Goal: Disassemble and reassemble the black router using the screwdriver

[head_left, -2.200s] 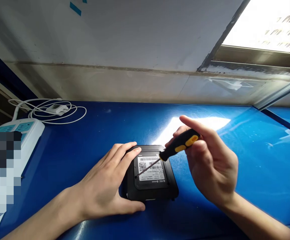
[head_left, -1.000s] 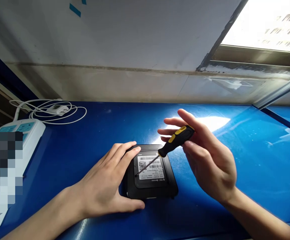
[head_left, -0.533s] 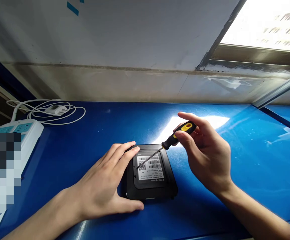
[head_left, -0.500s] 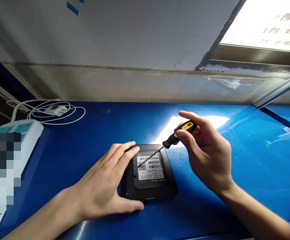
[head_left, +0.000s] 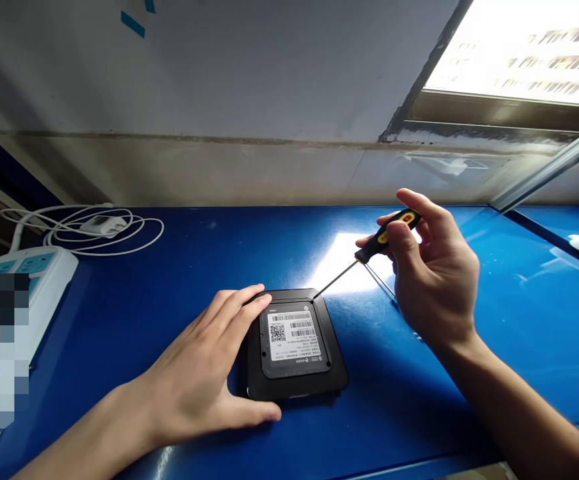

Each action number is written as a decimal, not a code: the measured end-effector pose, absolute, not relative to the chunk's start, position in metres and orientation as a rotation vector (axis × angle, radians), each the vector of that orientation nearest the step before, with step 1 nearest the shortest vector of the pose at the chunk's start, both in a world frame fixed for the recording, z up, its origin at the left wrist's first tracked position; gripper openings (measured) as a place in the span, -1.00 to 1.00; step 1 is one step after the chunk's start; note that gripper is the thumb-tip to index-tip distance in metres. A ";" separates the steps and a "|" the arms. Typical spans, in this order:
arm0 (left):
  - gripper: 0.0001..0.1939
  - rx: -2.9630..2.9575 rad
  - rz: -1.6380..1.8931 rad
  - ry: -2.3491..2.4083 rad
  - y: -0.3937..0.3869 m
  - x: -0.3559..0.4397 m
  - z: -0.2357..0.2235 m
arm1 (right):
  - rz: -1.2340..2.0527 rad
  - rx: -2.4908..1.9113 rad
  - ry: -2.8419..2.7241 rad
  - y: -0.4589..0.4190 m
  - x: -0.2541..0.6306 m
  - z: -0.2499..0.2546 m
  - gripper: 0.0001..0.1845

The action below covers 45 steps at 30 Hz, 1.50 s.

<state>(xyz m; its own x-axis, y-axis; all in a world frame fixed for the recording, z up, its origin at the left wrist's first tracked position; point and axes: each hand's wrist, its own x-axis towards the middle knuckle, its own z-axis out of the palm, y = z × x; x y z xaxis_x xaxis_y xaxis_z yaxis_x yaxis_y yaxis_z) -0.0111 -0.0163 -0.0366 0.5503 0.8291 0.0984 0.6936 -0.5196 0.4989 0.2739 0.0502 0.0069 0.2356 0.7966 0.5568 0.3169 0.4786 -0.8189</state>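
Note:
A flat black electronic box [head_left: 296,388] lies on the blue tabletop, with a white label [head_left: 296,335] of barcodes and a QR code facing up. Small dark holes show near the corners of its raised panel. My left hand [head_left: 196,367] grips the box from the left, fingertips on its far left corner and thumb along the near edge. Between the thumb and fingers of my right hand [head_left: 434,273] is a black and yellow screwdriver [head_left: 382,233], held at a slant. Its tip meets the box at the far right corner hole.
A white power strip [head_left: 52,267] with light-blue sockets stands at the left, partly pixelated. Behind it lie a coiled white cable [head_left: 152,248] and a white plug adapter [head_left: 103,225]. A grey wall [head_left: 244,73] rises behind the tabletop [head_left: 179,267]; a glass panel frame [head_left: 544,170] stands at right.
My right hand has moved the screwdriver right and away, its tip passing from over the label's left side to the far right corner hole. My left hand keeps its hold on the box.

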 end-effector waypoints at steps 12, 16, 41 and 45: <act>0.15 2.398 0.466 1.254 -0.015 -0.011 -0.036 | 0.473 -1.013 -1.403 0.046 0.269 0.009 -0.65; 0.14 2.400 0.453 1.245 -0.015 -0.011 -0.037 | 0.492 -0.973 -1.389 0.045 0.268 0.008 -0.69; 0.15 2.431 0.446 1.258 -0.016 -0.012 -0.037 | 0.545 -0.936 -1.276 0.048 0.269 -0.002 -0.73; 0.14 2.431 0.437 1.263 -0.016 -0.012 -0.037 | 0.430 -0.986 -1.321 0.048 0.270 -0.003 -0.66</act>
